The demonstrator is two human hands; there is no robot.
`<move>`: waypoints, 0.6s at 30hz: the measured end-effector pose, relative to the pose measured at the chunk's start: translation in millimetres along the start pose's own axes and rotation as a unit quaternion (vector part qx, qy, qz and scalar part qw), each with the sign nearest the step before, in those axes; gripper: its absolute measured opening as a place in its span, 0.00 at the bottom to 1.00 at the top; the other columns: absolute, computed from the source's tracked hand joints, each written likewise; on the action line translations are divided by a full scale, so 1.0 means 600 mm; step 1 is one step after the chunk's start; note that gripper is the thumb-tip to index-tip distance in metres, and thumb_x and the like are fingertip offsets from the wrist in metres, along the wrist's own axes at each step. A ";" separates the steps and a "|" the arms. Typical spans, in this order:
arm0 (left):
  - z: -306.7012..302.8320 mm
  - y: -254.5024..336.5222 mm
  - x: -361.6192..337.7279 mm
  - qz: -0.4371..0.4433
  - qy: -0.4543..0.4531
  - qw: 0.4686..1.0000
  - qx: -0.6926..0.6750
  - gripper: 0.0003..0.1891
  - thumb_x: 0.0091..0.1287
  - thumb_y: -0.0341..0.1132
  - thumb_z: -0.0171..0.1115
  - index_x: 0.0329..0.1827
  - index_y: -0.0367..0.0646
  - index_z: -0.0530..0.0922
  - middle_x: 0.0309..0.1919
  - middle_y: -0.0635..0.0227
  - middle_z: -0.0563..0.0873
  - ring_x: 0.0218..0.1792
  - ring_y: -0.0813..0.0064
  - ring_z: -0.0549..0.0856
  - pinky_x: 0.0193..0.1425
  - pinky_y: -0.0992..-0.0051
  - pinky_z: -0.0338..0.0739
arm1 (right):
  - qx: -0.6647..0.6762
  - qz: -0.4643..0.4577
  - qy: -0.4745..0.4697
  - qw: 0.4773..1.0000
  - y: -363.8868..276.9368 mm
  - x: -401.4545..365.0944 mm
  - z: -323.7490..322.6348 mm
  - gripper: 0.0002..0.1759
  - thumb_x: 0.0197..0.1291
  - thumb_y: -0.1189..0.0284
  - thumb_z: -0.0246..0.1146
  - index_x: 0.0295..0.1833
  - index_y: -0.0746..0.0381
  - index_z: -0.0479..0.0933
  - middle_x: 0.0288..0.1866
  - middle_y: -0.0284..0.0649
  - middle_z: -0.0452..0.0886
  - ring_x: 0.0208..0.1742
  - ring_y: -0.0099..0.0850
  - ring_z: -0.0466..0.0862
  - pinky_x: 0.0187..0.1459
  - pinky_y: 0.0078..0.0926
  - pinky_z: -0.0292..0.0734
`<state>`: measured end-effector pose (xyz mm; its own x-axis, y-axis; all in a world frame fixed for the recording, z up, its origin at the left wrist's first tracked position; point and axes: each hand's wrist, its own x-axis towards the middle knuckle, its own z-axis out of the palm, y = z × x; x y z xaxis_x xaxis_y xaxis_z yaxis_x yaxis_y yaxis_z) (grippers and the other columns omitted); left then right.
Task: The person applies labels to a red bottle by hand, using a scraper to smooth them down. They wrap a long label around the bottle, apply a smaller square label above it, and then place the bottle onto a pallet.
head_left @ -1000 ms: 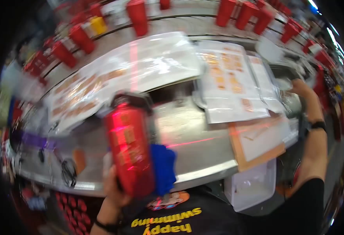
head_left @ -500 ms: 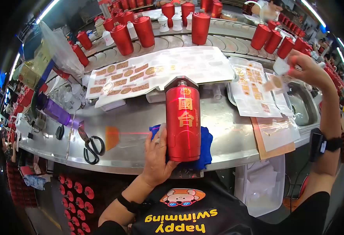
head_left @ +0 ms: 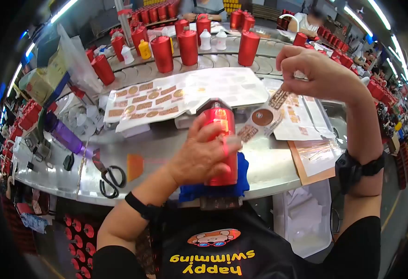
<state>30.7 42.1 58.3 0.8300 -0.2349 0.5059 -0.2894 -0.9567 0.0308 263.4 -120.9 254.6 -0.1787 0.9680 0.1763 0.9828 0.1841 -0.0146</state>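
The red bottle (head_left: 231, 172) leans on a folded blue cloth (head_left: 195, 191), its top away from me. My left hand (head_left: 199, 153) lies across the front of the bottle, fingers curved over it and covering most of its gold lettering. Up to the right, my right hand (head_left: 313, 69) pinches the upper end of a clear decal strip (head_left: 263, 116) with a brown round mark and brown lettering. The strip slants down to the fingertips of my left hand, beside the bottle.
Printed decal sheets (head_left: 155, 100) lie behind the bottle, more (head_left: 297, 128) at right. Scissors (head_left: 111, 179), an orange scraper-like piece (head_left: 135, 166) and a purple bottle (head_left: 66, 135) are at left. Red bottles (head_left: 187, 46) stand on the conveyor (head_left: 141, 69). Co-workers (head_left: 306, 25) sit beyond.
My left hand has moved from the bottle's left side onto its front. My right hand has come in leftward with the decal strip, which now reaches the bottle.
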 end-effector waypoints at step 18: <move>-0.073 0.039 0.048 -0.299 0.009 0.775 -0.556 0.06 0.72 0.31 0.60 0.45 0.40 0.82 0.39 0.74 0.84 0.42 0.85 0.79 0.49 0.82 0.74 | 0.029 -0.051 0.058 0.997 -0.066 -0.011 -0.022 0.11 0.59 0.73 0.66 0.31 0.65 0.73 0.39 0.41 0.77 0.38 0.33 0.77 0.41 0.31 0.72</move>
<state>27.2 20.7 111.2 0.9706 0.2050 0.1263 -0.0961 -0.1514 0.9838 226.1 -136.6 266.8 -0.2682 0.9180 0.2922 0.9546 0.2941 -0.0478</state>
